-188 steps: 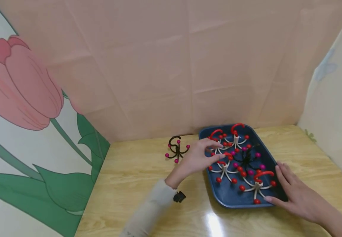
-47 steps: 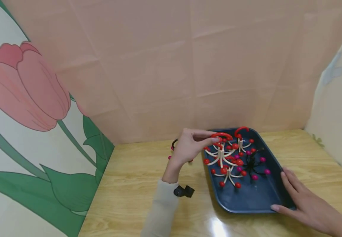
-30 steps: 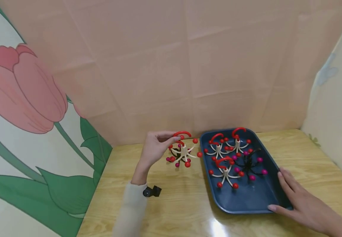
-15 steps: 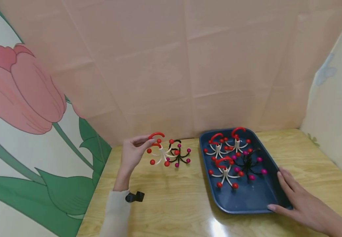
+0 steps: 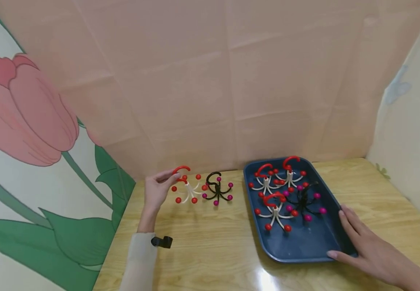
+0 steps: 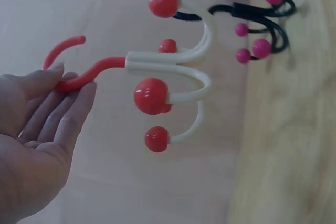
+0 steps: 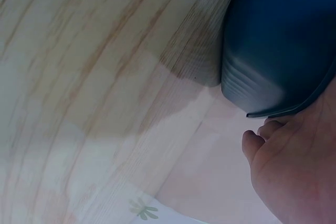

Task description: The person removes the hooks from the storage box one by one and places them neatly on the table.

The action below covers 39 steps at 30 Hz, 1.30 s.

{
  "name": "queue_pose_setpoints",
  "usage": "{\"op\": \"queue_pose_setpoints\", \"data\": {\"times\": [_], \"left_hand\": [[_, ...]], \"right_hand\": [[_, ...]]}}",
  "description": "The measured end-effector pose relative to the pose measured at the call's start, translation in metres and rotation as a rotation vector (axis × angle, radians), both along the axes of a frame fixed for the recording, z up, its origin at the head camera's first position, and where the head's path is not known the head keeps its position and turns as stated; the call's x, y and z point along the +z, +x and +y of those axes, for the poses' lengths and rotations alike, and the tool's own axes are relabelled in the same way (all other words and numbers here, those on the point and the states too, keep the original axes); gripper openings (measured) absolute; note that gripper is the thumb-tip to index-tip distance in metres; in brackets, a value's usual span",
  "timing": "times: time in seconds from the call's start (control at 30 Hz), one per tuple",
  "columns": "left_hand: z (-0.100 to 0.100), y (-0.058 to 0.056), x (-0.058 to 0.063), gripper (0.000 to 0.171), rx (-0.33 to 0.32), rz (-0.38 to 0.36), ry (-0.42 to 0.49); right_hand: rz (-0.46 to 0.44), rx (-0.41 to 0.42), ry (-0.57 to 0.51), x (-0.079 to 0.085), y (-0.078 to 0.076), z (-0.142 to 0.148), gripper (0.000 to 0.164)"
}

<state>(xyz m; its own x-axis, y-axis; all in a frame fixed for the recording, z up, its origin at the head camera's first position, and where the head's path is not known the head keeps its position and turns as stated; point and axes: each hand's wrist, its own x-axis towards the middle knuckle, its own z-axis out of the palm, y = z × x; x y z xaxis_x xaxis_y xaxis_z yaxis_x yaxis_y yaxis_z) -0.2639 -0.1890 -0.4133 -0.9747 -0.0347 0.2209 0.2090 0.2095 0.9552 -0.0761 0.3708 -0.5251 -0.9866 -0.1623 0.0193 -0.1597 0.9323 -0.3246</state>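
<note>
My left hand (image 5: 158,188) pinches a claw hook by its red S-shaped top. This claw hook (image 6: 168,59) has white curved prongs tipped with red balls, which point down at the table; it seems to hang just above the surface. Close by on its right, a black claw hook (image 5: 217,189) with magenta balls stands on the table. My right hand (image 5: 371,246) holds the near right corner of a dark blue tray (image 5: 293,246), thumb on the front rim and fingers along the side. Inside the tray are three red-and-white claw hooks (image 5: 275,210) and a black one (image 5: 303,200).
A wood-grain table (image 5: 210,246) runs back to a pink cloth backdrop (image 5: 180,101). Flower-printed panels (image 5: 42,109) flank it left and right. A small black device (image 5: 161,242) sits on my left wrist.
My left hand has lifted a red-and-white claw hook out of the tray's near right part and carried it left, past the black one on the table. The right hand stays at the tray.
</note>
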Motion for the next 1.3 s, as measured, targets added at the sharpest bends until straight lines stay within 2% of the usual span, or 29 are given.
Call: {"op": "queue_pose_setpoints", "data": {"times": [0.27,0.47,0.6,0.77,1.0,1.3], "left_hand": [[-0.006,-0.019,-0.028,0.030,0.042,-0.043,0.004],[-0.003,-0.028,-0.041,0.027,0.086,-0.048,0.012],[-0.001,-0.032,-0.050,0.026,0.079,-0.060,0.050],[0.001,-0.036,-0.057,0.026,0.065,-0.085,0.071],[0.006,-0.042,-0.062,0.027,0.093,-0.079,0.057],[0.007,-0.043,-0.070,0.021,0.103,-0.097,0.034]], "right_hand": [[0.019,0.012,0.007,0.004,0.000,-0.001,0.120],[0.023,0.013,0.005,0.003,0.001,-0.001,0.119],[0.044,0.026,0.006,0.002,0.002,-0.002,0.119],[0.077,0.027,0.011,0.003,0.003,-0.001,0.119],[0.036,0.008,0.002,0.004,0.003,-0.002,0.117],[0.045,0.016,-0.004,0.004,0.003,-0.002,0.117]]}}
